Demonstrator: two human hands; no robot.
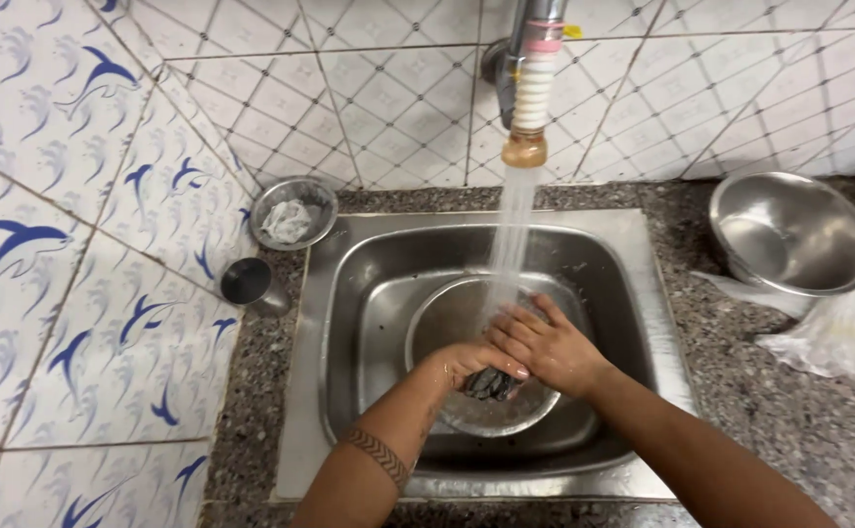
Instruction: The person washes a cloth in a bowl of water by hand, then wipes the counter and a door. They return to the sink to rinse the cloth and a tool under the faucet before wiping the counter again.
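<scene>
Both my hands meet over a round steel bowl (447, 323) that sits inside the steel sink (633, 323). My left hand (462, 360) and my right hand (545, 344) are closed together around a dark wet lump (489, 384), held just above the bowl. Water streams straight down from the tap (528, 88) with a ribbed white nozzle and lands on my right hand's fingers. What the dark lump is cannot be made out.
A large steel bowl (789, 235) stands on the speckled counter at the right, beside a crumpled clear plastic bag (838, 323). At the back left are a small steel dish holding something white (293, 210) and a small steel cup (248, 282). Tiled walls close off the left and back.
</scene>
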